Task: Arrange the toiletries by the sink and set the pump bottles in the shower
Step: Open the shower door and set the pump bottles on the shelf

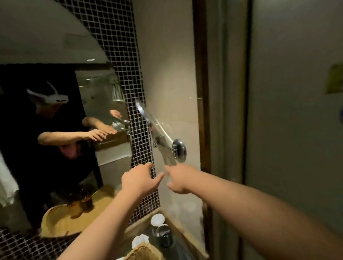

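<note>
At the centre of the frame both hands reach toward the tiled wall, holding nothing. The left hand (139, 180) has its fingers spread and stretched forward. The right hand (178, 180), just beside it, has the forefinger out and the other fingers loosely bent. Above them a swing-arm mirror (146, 119) juts from the wall.

The pump bottles (80, 204), two amber ones, show only as a blurred reflection in the wall mirror (45, 47) at lower left, standing on a woven tray (56, 219). The real ones are out of sight. At the bottom edge the tabletop (181, 253) carries a wicker basket (140, 257), a white-lidded cup (157, 219) and a dark tumbler (165, 238).

The bottles look rigid, either glass or hard plastic. They are probably weighty if full, slick when wet and tippy on the weave. They are best gripped round the body, not by the pump head, which may turn or lift.
</note>
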`<act>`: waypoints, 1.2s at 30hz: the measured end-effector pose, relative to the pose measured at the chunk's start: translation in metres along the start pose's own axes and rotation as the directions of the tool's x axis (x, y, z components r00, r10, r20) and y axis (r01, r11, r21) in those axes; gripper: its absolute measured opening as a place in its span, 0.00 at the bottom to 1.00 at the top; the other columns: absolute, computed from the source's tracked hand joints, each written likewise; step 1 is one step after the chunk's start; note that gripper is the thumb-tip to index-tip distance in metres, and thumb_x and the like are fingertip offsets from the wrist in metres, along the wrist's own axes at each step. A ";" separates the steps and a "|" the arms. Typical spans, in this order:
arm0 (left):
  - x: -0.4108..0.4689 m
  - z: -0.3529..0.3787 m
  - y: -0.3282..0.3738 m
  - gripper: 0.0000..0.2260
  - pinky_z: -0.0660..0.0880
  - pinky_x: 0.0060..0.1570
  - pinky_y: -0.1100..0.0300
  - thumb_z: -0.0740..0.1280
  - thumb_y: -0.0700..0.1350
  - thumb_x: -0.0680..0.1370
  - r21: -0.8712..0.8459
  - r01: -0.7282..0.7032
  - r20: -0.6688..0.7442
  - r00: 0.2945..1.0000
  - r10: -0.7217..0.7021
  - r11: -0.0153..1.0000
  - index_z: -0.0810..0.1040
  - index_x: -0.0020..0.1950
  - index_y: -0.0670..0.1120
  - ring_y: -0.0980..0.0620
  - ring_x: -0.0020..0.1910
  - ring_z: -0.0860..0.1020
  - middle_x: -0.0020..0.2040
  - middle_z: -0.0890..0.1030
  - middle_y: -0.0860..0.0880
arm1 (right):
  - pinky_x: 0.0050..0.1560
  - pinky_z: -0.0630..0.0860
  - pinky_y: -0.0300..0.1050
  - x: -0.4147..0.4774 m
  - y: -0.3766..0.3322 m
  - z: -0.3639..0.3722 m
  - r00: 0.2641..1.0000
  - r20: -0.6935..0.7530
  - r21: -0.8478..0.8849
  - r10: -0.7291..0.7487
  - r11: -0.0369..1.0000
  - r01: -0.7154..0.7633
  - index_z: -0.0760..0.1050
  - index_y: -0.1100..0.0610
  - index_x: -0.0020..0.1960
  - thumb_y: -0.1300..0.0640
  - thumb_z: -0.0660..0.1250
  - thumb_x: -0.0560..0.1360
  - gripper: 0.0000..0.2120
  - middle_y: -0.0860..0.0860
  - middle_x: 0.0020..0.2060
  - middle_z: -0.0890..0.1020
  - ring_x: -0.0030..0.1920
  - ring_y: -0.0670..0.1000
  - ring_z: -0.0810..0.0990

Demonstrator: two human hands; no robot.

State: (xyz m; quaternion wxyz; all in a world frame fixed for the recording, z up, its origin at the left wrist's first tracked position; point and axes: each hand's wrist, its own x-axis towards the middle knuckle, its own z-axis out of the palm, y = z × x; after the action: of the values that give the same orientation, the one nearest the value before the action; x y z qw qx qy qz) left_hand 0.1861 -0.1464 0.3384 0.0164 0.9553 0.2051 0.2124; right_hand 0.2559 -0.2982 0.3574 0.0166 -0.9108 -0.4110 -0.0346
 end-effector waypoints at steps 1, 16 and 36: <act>0.005 0.006 0.017 0.32 0.78 0.48 0.54 0.54 0.75 0.71 -0.036 -0.054 -0.011 0.999 0.053 0.998 0.73 0.67 0.58 0.52 0.55 0.80 0.58 0.82 0.55 | 0.58 0.77 0.58 -0.008 0.015 0.000 0.999 -0.005 0.006 0.041 0.999 -0.041 0.62 0.52 0.76 0.50 0.63 0.78 0.28 0.57 0.66 0.76 0.62 0.60 0.77; -0.031 0.107 0.245 0.23 0.78 0.52 0.54 0.63 0.58 0.73 -0.198 -0.602 0.072 0.778 0.624 0.774 0.74 0.68 0.57 0.49 0.56 0.80 0.59 0.80 0.53 | 0.78 0.52 0.54 -0.163 0.201 0.086 0.822 0.108 -0.069 0.558 0.830 -0.554 0.48 0.60 0.81 0.49 0.60 0.80 0.36 0.57 0.81 0.47 0.80 0.58 0.47; -0.089 0.256 0.291 0.33 0.78 0.47 0.55 0.60 0.60 0.75 -0.340 -0.451 0.349 0.754 0.556 0.825 0.52 0.79 0.62 0.49 0.53 0.81 0.57 0.82 0.54 | 0.53 0.76 0.49 -0.182 0.253 0.227 0.773 0.342 0.361 0.535 0.685 -0.633 0.80 0.58 0.55 0.51 0.62 0.77 0.15 0.61 0.54 0.82 0.56 0.62 0.80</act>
State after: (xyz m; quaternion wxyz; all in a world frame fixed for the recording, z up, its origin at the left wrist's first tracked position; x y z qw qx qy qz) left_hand 0.3302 -0.4339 0.1050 0.1164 0.9884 -0.0969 0.0136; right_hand 0.3365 -0.5885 0.1169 0.1969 -0.9618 -0.0930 0.1660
